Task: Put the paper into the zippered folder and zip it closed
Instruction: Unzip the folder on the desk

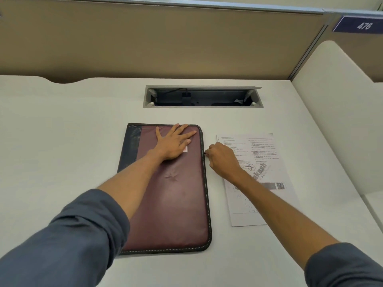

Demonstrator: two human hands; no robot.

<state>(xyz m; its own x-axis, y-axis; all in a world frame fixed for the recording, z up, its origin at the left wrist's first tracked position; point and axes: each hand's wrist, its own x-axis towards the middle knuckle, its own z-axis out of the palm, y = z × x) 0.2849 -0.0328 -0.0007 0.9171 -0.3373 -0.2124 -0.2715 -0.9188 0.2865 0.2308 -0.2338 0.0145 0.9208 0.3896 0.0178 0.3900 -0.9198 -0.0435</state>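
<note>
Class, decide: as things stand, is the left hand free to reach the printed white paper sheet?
Probably not directly: the left hand presses flat on the maroon zippered folder, and the right hand lies before the printed white paper sheet.

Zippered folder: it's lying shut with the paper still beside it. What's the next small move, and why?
Probably draw the zipper pull along the folder's right edge to open it. The right hand already pinches at that pull, the left hand presses flat on the maroon zippered folder to steady it, and the printed paper still lies outside on the desk.

Single head-worn view, steeply down and forward over the desk [62, 121]
</note>
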